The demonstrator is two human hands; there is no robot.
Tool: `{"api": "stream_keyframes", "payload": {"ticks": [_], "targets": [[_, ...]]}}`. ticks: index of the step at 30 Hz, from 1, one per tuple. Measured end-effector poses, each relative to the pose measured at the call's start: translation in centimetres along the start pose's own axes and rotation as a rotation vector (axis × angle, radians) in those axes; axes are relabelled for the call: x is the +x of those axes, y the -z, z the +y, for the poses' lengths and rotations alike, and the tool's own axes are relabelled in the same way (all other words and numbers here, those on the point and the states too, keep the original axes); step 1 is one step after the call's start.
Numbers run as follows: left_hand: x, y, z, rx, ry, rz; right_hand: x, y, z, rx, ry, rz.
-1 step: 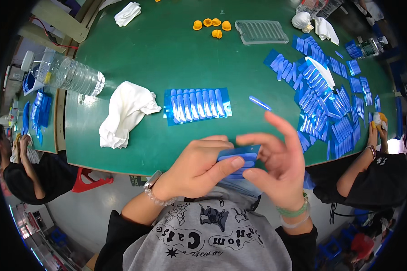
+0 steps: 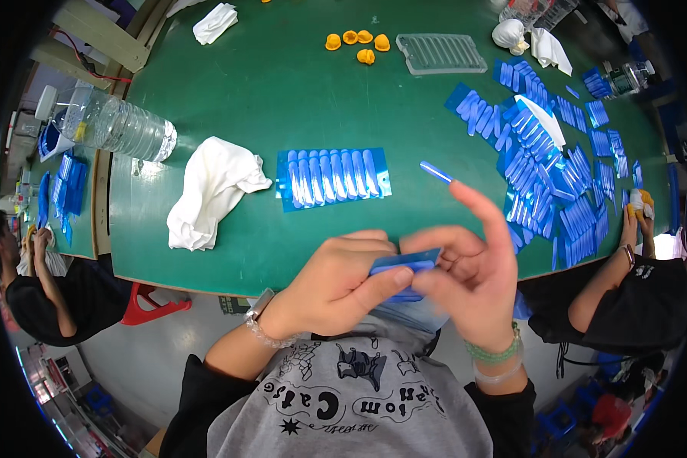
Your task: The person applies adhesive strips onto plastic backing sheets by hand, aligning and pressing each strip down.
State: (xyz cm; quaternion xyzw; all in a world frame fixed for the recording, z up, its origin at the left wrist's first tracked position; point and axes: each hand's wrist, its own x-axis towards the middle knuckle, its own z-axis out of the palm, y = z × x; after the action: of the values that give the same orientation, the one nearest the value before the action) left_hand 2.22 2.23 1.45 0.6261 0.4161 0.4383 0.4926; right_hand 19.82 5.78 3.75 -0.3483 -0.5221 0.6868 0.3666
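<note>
My left hand (image 2: 336, 286) is closed around a small blue film sheet with blue strips (image 2: 403, 262), its thumb pressed on top. The sheet is tilted, showing mostly its edge. At its right end is my right hand (image 2: 473, 275), thumb and curled fingers close to the sheet and smeared by motion, index finger stretched out. Whether the right fingers pinch anything cannot be made out. Just past that index fingertip, a single blue strip (image 2: 435, 172) lies on the green table. Beyond my hands lies a blue sheet bearing a row of several glossy strips (image 2: 332, 177).
A white cloth (image 2: 215, 195) and a clear water bottle (image 2: 118, 126) are at left. Yellow finger cots (image 2: 365, 56) and a clear ribbed tray (image 2: 441, 55) sit at the back. Many blue strip sheets (image 2: 538, 175) are heaped at right. Co-workers sit on both sides.
The held sheet has tipped to show more of its edge. My right thumb has moved up and in against the sheet's right end, and the right hand has shifted slightly.
</note>
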Motion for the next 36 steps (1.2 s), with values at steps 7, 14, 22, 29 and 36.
{"api": "stream_keyframes", "payload": {"ticks": [7, 14, 22, 29, 36], "targets": [[0.6, -0.1, -0.2, 0.098, -0.006, 0.016, 0.7, 0.7, 0.6, -0.057, 0.116, -0.036], [0.7, -1.0, -0.1, -0.112, 0.068, 0.170, 1.4, 1.1, 0.3, 0.032, 0.155, 0.094], [-0.2, -1.0, -0.7, -0.005, 0.139, 0.230, 2.1, 0.6, 0.9, 0.386, -0.042, 0.121], [-0.5, -0.4, 0.2, -0.074, 0.262, 0.364, 1.4, -0.2, 1.8, 0.285, 0.115, 0.238], [-0.9, 0.2, 0.2, -0.351, 0.381, 0.373, 1.1, 1.1, 1.9, 0.284, 0.120, 0.266]]}}
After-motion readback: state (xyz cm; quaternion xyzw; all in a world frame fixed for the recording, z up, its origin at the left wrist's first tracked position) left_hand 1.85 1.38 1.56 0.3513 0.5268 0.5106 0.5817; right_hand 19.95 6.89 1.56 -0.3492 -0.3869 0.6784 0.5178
